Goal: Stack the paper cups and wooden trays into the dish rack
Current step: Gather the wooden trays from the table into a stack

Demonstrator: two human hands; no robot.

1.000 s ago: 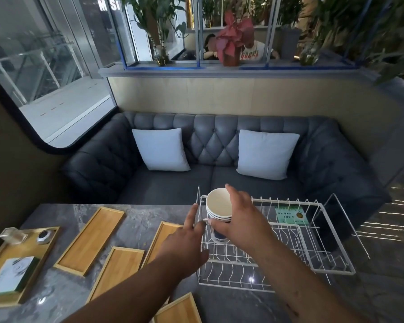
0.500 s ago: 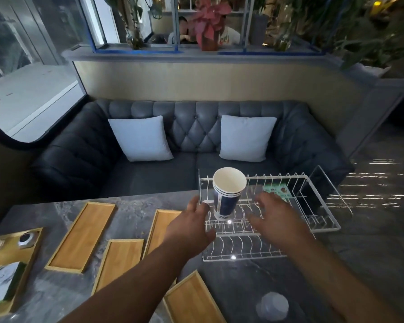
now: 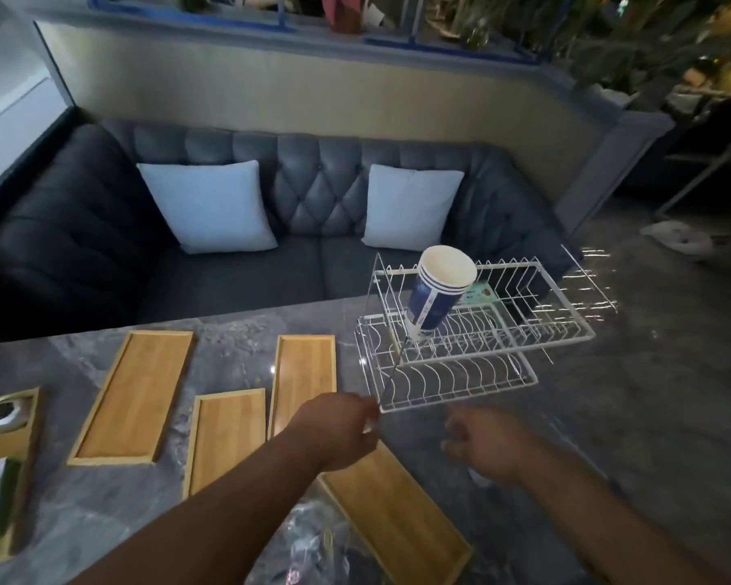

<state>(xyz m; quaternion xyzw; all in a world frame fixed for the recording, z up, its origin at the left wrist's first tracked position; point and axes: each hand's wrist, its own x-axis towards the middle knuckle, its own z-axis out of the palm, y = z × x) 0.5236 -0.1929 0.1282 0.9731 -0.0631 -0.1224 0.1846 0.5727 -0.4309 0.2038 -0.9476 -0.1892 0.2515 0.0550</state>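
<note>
A stack of blue and white paper cups (image 3: pixel 435 295) stands tilted in the left end of the white wire dish rack (image 3: pixel 503 356). Several wooden trays lie flat on the grey marble table: a far left tray (image 3: pixel 134 396), a middle tray (image 3: pixel 224 439), a tray beside the rack (image 3: pixel 304 369) and a near tray (image 3: pixel 393 517). My left hand (image 3: pixel 334 428) hovers at the rack's front left corner, fingers curled, holding nothing I can see. My right hand (image 3: pixel 488 447) hangs just in front of the rack, loosely curled and blurred.
A larger wooden tray (image 3: pixel 1 470) with a small metal dish and a card sits at the table's left edge. A crumpled clear plastic bag (image 3: pixel 309 542) lies near the table's front. Behind the table stands a dark tufted sofa (image 3: pixel 304 196) with two white cushions.
My right hand let go of the cup stack, which now stands in the rack. Both hands pulled back toward me, off the rack. The camera tilted downward.
</note>
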